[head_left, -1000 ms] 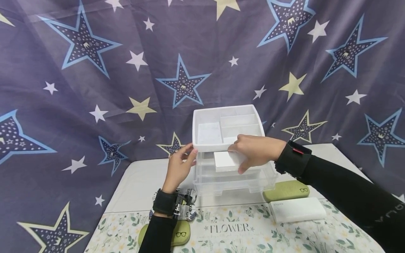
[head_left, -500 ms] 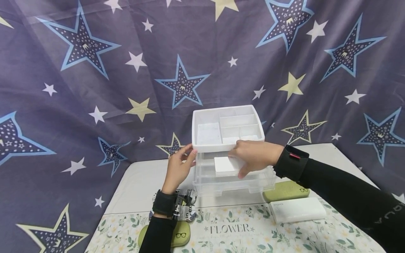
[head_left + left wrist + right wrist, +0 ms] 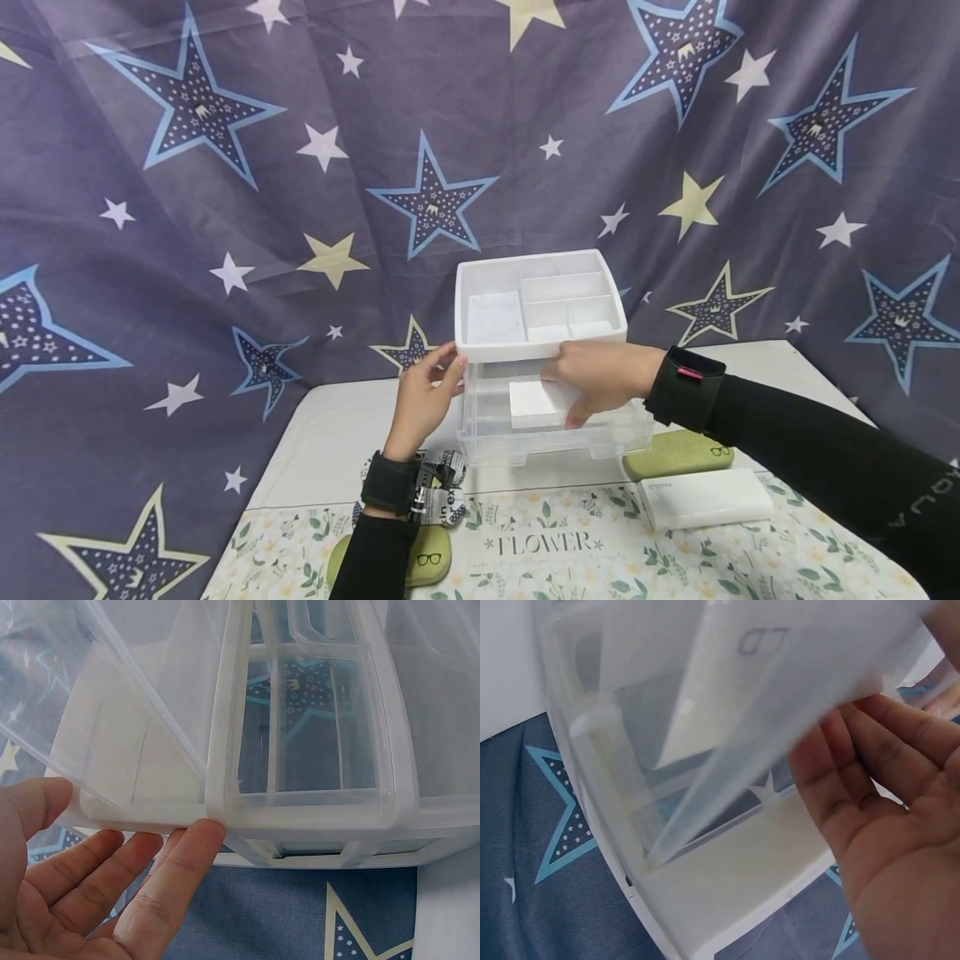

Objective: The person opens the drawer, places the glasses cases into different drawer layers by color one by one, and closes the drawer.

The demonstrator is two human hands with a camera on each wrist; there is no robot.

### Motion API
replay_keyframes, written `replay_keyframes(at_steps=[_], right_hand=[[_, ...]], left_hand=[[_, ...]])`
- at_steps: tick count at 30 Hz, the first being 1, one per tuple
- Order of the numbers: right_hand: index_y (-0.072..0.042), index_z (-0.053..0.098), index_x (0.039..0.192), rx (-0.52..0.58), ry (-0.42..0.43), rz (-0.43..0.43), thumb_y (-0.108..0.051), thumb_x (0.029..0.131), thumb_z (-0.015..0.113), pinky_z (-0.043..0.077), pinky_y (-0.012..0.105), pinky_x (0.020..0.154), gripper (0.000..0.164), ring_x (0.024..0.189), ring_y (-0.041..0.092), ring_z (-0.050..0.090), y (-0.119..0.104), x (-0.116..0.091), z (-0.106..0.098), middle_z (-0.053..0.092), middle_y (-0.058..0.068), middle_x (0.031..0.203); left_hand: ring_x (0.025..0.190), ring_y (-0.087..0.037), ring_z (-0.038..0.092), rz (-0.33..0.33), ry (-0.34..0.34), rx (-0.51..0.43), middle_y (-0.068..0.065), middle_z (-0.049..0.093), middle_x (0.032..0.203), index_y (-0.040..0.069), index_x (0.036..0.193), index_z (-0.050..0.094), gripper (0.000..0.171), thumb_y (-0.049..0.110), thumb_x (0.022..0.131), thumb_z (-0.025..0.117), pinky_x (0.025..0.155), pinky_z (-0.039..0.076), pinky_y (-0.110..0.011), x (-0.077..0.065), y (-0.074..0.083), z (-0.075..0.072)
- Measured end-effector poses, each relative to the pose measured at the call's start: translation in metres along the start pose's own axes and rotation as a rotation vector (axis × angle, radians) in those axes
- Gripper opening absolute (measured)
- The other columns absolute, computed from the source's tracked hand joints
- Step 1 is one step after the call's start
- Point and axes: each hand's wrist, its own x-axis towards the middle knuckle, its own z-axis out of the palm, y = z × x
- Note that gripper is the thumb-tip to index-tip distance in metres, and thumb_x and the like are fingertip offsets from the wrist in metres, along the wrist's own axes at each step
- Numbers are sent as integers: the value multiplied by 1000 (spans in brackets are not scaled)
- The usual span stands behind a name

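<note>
A drawer organizer (image 3: 540, 343) with a white compartment top and clear plastic drawers stands at the back of the table. Its lower clear drawer (image 3: 495, 446) is pulled out toward me. My right hand (image 3: 603, 373) grips a small white box (image 3: 534, 402) from its right side, over the drawer. Whether the box touches the drawer bottom is hidden. In the right wrist view, part of a pale box (image 3: 712, 690) with dark letters shows behind clear plastic. My left hand (image 3: 429, 400) holds the organizer's left front corner, thumb in front, fingers along the side panel (image 3: 142, 814).
A green glasses case (image 3: 675, 454) and a long white case (image 3: 708, 498) lie right of the organizer. Another green glasses case (image 3: 431, 557) and a black-and-white printed item (image 3: 442, 492) lie partly under my left forearm. A star-patterned curtain (image 3: 300, 208) hangs behind the table.
My right hand has moved down with the white box, bringing it lower over the open drawer. The left hand has stayed at the organizer's corner.
</note>
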Motion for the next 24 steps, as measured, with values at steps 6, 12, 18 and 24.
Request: replay_keyframes(at_steps=[6,12,18,24], right_hand=[[-10,68,99,-19,6,-43,-32,75,93,52,27,64,41,71,10,57,0,0,5,64,-5,79],[-10,69,96,-9,-2,-52,-30,76,92,51,26,63,36,70,9,56,1,-3,5,64,-5,79],[-11,70,95,9,19,-59,-23,76,91,53,27,66,31,74,9,59,2,-14,1,65,-5,82],[-7,73,103,16,53,-59,-18,77,91,57,30,71,33,82,12,63,6,-29,2,68,-1,90]], left_hand=[[100,-45,70,1,0,4,-26,67,119,-8,137,59,39,11,103,63,77,64,-24,0,-1,1],[98,-42,70,-5,4,15,-26,67,119,-8,137,59,39,10,103,63,77,64,-26,0,-1,2],[100,-44,69,-23,11,22,-25,67,121,-5,139,59,41,15,103,64,76,64,-24,8,-26,5],[99,-35,72,-3,5,17,-18,69,122,4,139,62,43,26,102,66,75,63,-23,10,-40,3]])
